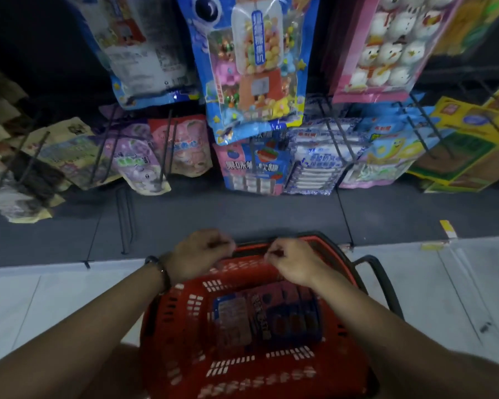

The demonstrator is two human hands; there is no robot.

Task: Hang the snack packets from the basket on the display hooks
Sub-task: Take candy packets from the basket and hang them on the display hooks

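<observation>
Packets fill the display hooks [165, 145] at 12 o'clock. One dark blue snack packet [271, 318] lies unhung in the red basket [167, 326] at 6. The left hand [202, 254] and right hand [291, 263] curl above its far rim; what they hold, I cannot tell.

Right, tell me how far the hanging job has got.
Done: many packets hang on the display hooks. In hand: nothing clear; left hand and right hand curl over the basket. Left: a blue packet lies in it; a bare hook waits.
</observation>
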